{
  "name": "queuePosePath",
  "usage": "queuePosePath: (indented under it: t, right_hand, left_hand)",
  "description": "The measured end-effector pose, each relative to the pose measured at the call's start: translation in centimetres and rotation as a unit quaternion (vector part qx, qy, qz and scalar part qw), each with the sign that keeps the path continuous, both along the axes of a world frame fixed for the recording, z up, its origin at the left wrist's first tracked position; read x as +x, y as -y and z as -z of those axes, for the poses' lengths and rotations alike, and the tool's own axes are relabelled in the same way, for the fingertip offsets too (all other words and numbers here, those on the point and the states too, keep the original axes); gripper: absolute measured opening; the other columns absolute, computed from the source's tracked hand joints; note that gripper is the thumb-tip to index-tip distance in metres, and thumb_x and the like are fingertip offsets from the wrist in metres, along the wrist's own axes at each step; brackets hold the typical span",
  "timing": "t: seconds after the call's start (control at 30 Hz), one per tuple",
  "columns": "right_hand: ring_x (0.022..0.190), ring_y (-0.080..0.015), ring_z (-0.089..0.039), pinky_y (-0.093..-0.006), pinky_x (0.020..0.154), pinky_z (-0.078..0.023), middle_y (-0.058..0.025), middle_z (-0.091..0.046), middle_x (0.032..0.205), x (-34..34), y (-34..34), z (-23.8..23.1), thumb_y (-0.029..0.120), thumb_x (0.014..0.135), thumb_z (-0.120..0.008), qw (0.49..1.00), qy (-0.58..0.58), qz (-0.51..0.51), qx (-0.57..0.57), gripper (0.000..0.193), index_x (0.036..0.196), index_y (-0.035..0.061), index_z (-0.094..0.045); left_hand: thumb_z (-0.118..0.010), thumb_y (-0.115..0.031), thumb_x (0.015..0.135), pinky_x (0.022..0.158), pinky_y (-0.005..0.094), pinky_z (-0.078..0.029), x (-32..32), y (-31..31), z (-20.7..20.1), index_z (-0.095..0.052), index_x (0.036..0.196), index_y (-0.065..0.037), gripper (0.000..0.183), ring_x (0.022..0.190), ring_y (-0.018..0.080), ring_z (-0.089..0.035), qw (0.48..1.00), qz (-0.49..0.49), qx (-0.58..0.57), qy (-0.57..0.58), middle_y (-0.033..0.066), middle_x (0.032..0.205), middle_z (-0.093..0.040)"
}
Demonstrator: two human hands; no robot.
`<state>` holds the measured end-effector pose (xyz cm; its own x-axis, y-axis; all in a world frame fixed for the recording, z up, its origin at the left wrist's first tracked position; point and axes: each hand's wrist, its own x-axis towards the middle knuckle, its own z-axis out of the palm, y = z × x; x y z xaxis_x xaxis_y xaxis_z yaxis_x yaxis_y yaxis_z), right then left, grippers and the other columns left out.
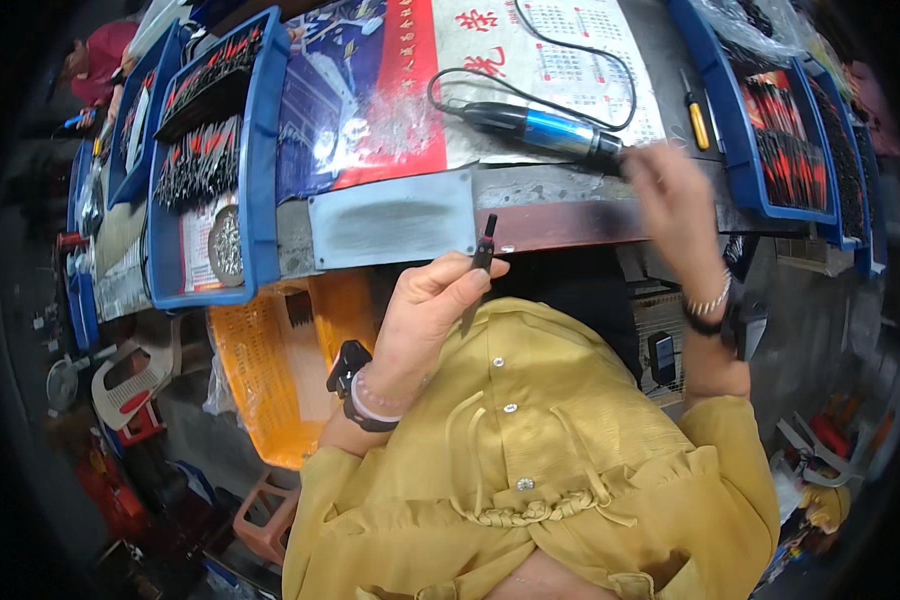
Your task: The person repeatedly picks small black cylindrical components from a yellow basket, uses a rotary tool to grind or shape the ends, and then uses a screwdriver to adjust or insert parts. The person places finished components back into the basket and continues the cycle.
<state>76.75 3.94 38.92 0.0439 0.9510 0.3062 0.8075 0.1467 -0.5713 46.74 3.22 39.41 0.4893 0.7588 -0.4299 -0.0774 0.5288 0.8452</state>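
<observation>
My left hand [432, 304] is closed around a slim black tool with a reddish band [485, 245], just in front of the bench edge. One narrow end points up and a dark pointed end shows below my fingers; its exact kind is unclear. My right hand [673, 195], smeared by motion, is over the bench edge at the tip of a black and blue corded electric screwdriver [550, 130]. Whether my fingers touch it or hold anything is not visible. The screwdriver lies on its side on printed sheets. A pale grey plate [392, 222] lies left of my left hand.
Blue bins [260, 190] on the left hold black-and-red tools and a round dish of small metal parts [226, 245]. More blue bins [770, 205] stand right, beside a yellow-handled screwdriver [697, 122]. An orange basket [270, 385] sits below the bench. Another person [105, 60] is far left.
</observation>
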Motion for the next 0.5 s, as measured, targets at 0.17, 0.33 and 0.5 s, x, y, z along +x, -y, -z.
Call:
queuePosePath:
  t: [0.17, 0.33, 0.5]
  right_hand:
    - [0.085, -0.0105, -0.062, -0.0283, 0.078, -0.05, -0.0088, -0.07, 0.091, -10.7, 4.6, 1.5, 0.013, 0.09, -0.067, 0.752, -0.515, -0.217, -0.349, 0.017, 0.094, -0.0031, -0.068]
    - [0.069, -0.0061, -0.056, -0.0264, 0.06, -0.046, -0.0032, -0.065, 0.072, -12.9, 4.6, 3.7, 0.01, 0.088, -0.069, 0.763, -0.5, -0.176, -0.37, 0.019, 0.077, -0.0053, -0.065]
    - [0.06, -0.0055, -0.053, -0.0256, 0.052, -0.042, -0.0026, -0.061, 0.063, -13.1, 5.8, 3.9, 0.009, 0.087, -0.07, 0.746, -0.504, -0.182, -0.396, 0.022, 0.071, -0.0055, -0.064]
  left_hand:
    - [-0.066, -0.011, 0.093, 0.058, 0.0167, -0.04, 0.1, 0.2, 0.0, -0.067, 0.114, 0.002, 0.025, 0.065, 0.0023, -0.051, 0.997, -0.025, -0.063, 0.041, -0.002, 0.079, -0.062]
    - [-0.064, -0.005, 0.093, 0.058, 0.0197, -0.04, 0.0, 1.6, 1.4, -0.067, 0.107, 0.006, 0.018, 0.065, 0.0054, -0.05, 0.997, -0.057, 0.022, -0.047, -0.0003, 0.077, -0.059]
    - [-0.061, -0.002, 0.093, 0.063, 0.0234, -0.04, -0.8, 2.6, 2.6, -0.064, 0.103, 0.01, 0.016, 0.072, 0.0107, -0.049, 0.964, 0.024, 0.23, -0.131, 0.0045, 0.079, -0.052]
